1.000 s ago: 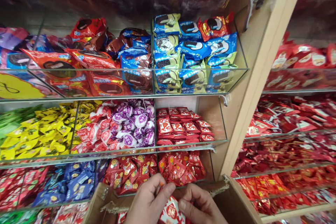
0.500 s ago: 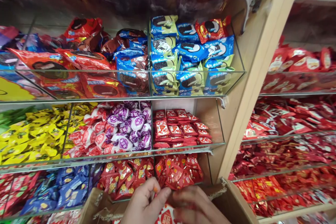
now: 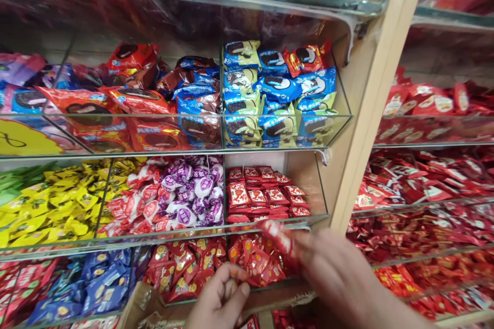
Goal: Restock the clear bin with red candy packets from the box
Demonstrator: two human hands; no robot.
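Note:
My right hand point(image 3: 328, 262) is raised in front of the shelves, its fingers closed on a red and white candy packet point(image 3: 278, 236). Motion blurs both the hand and the packet. My left hand point(image 3: 222, 295) is lower down over an open cardboard box point(image 3: 142, 300), its fingers curled toward the thumb. Whatever may be inside that grip I cannot make out. Red packets point(image 3: 283, 318) show inside the box. Behind the raised packet, a glass compartment holds stacked red and white packets point(image 3: 266, 193). Below it lie red packets with orange dots point(image 3: 257, 259).
Purple and white twist-wrapped candies point(image 3: 193, 190) and yellow packets point(image 3: 57, 200) fill compartments to the left. Blue and green cookie packs point(image 3: 278, 92) sit above. Glass shelf fronts point(image 3: 165, 153) jut forward. A wooden upright point(image 3: 370, 108) separates another shelf of red candy at right.
My right hand has risen out of the box and moved right, carrying the red and white packet. My left hand stays near the box. The view has shifted slightly upward.

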